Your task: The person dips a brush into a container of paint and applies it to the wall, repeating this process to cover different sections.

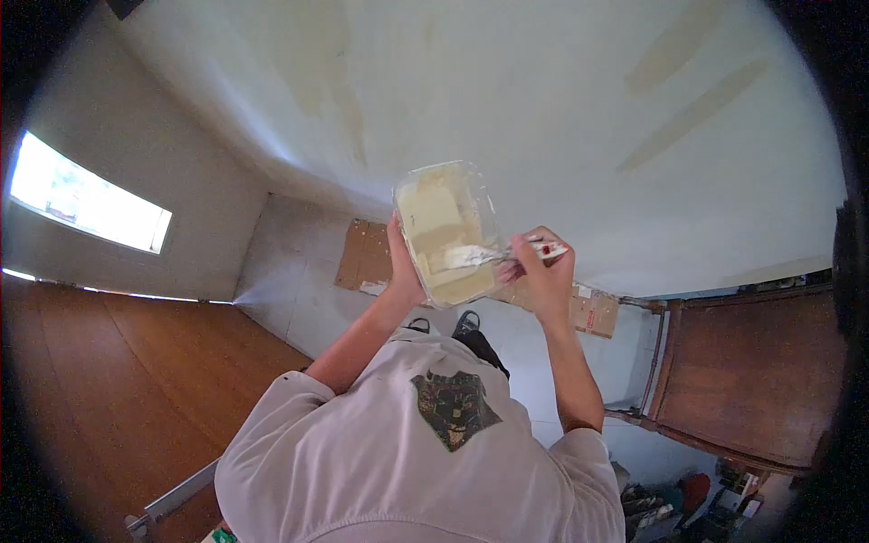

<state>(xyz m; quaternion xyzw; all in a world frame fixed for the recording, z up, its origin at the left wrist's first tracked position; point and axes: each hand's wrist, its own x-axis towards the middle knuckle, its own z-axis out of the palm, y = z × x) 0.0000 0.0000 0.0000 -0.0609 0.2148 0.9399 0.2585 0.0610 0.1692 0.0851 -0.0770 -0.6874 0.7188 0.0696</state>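
Note:
My left hand (405, 262) is closed around the left side of a clear plastic tub (493, 222), which is tilted toward me in front of the wall. Thick cream-coloured paste (439, 208) covers its inside, with smooth scraped areas. My right hand (548, 271) grips a short-handled tool (471, 256) with a white-smeared flat end and a pale handle marked in red. That flat end is over the lower part of the tub, at the paste. Whether it is a putty knife or a brush is not clear.
Beige streaks (692, 118) mark the pale wall (561, 118) ahead. Flattened cardboard (362, 256) lies along the wall's foot, near my sandalled feet (467, 322). A brown wooden panel (742, 380) stands right, a brown door-like surface (127, 371) left. Assorted items (670, 502) sit lower right.

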